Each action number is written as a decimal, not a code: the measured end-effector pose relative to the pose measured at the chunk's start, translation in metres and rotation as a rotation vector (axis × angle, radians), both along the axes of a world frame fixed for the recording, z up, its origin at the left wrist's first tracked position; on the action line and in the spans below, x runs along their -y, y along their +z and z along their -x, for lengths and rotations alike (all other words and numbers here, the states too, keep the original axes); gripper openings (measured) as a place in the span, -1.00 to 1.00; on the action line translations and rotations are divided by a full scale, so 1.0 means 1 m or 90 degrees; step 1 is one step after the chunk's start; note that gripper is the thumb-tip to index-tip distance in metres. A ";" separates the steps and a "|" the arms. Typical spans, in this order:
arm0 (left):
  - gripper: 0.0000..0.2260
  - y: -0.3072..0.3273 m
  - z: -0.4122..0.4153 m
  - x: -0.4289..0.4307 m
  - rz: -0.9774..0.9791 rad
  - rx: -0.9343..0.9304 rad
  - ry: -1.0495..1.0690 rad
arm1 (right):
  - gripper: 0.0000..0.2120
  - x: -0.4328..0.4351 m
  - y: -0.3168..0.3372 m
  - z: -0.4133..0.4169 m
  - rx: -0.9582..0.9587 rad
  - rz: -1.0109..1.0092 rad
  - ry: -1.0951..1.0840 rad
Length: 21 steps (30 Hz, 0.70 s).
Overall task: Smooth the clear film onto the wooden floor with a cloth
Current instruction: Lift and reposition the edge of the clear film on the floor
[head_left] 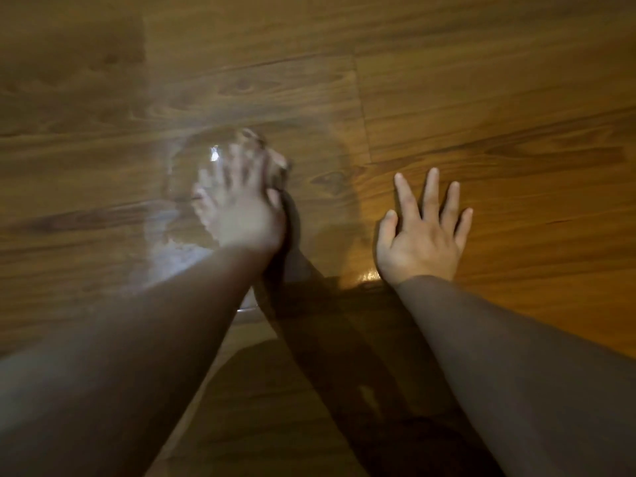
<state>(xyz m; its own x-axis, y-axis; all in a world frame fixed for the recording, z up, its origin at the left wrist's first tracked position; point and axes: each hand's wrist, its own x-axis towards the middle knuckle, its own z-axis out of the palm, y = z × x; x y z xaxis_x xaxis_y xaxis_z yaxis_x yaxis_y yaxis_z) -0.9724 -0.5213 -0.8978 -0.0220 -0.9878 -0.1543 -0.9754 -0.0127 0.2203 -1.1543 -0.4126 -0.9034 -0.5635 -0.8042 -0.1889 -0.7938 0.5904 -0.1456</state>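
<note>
A clear film lies over the left and middle of the wooden floor; its right edge runs down near the centre. My left hand is motion-blurred and rests, fingers spread, on a small brownish cloth pressed against the film. Only a bit of the cloth shows beyond the fingertips. A pale bubble or wrinkle in the film curves around the left side of that hand. My right hand lies flat on the floor with fingers apart, just right of the film's edge, holding nothing.
Both forearms in dark sleeves reach in from the bottom of the view. A shiny reflection sits beside my right wrist. Plank seams cross the floor, and bare wood stretches to the right.
</note>
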 end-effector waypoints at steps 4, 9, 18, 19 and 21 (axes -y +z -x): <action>-0.51 0.002 0.053 -0.020 -0.009 -0.021 -0.431 | -0.47 -0.001 0.002 0.000 0.009 0.013 0.004; -0.53 0.001 0.054 0.059 -0.003 -0.016 -0.424 | -0.43 0.000 -0.001 0.000 0.004 -0.005 0.004; -0.51 0.000 0.012 0.034 0.009 0.004 0.065 | -0.37 0.000 0.004 -0.001 0.003 -0.010 -0.008; -0.52 0.000 0.026 0.032 0.004 -0.004 0.007 | -0.37 0.000 0.003 -0.001 0.001 -0.009 -0.009; -0.54 0.004 0.060 0.030 0.002 -0.038 -0.131 | -0.36 0.000 0.002 -0.002 0.000 -0.005 -0.007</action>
<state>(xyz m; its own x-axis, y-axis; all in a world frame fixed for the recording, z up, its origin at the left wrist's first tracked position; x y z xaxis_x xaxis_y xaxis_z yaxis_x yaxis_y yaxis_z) -1.0321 -0.5513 -0.8936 -0.2323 -0.9619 -0.1442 -0.9425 0.1860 0.2776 -1.1528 -0.4123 -0.9011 -0.5721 -0.7964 -0.1961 -0.7872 0.6003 -0.1411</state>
